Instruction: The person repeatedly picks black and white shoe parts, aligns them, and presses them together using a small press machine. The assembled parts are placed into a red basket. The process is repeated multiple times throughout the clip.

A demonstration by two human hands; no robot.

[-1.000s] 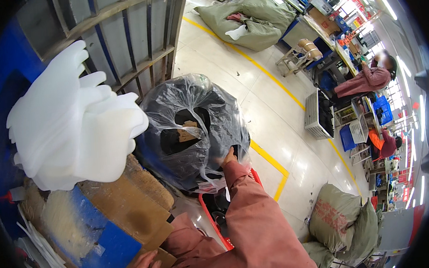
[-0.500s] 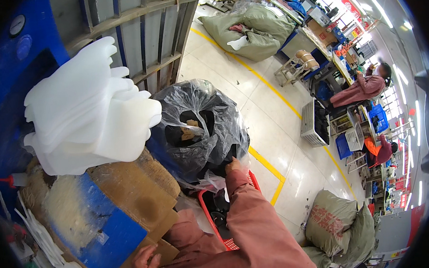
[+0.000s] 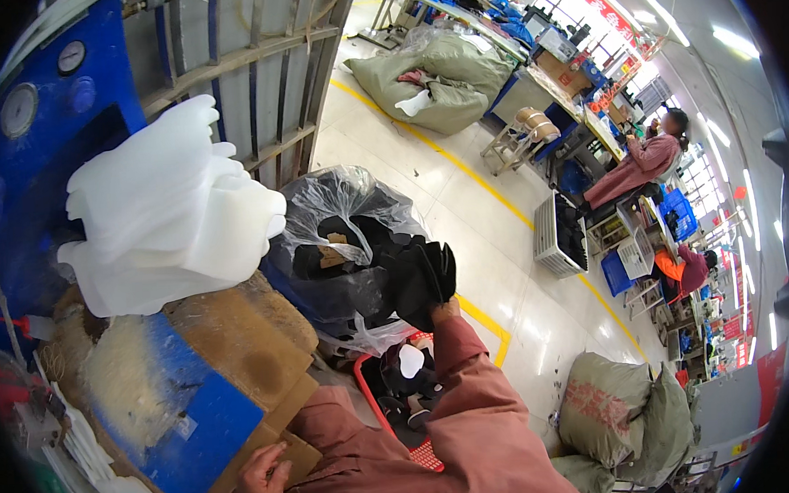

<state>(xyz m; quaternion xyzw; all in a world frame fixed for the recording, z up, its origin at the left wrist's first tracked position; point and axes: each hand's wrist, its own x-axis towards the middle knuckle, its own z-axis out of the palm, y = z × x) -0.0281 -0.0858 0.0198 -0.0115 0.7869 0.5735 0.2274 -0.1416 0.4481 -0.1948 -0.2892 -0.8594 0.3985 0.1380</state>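
My right hand (image 3: 442, 308) is mostly hidden behind a stack of black flat pieces (image 3: 421, 276) that it grips and holds up beside a clear plastic bag (image 3: 345, 240) full of black parts. Below it stands a red basket (image 3: 401, 398) with more black pieces and one white one. My left hand (image 3: 262, 481) rests on the edge of a cardboard-topped blue block (image 3: 207, 390) at the lower left, fingers curled on the cardboard. A pile of white foam sheets (image 3: 165, 214) sits above that block.
A blue machine with gauges (image 3: 22, 114) and a grey metal rack (image 3: 251, 66) stand at the left. Green sacks (image 3: 439, 74) lie across the aisle, more sacks (image 3: 617, 413) at the lower right. People sit at work tables (image 3: 640, 167) on the far right. A yellow floor line (image 3: 461, 163) crosses the aisle.
My right hand has risen out of the bag area with a stack of black pieces in it. The view has shifted, so the foam pile sits more to the right.
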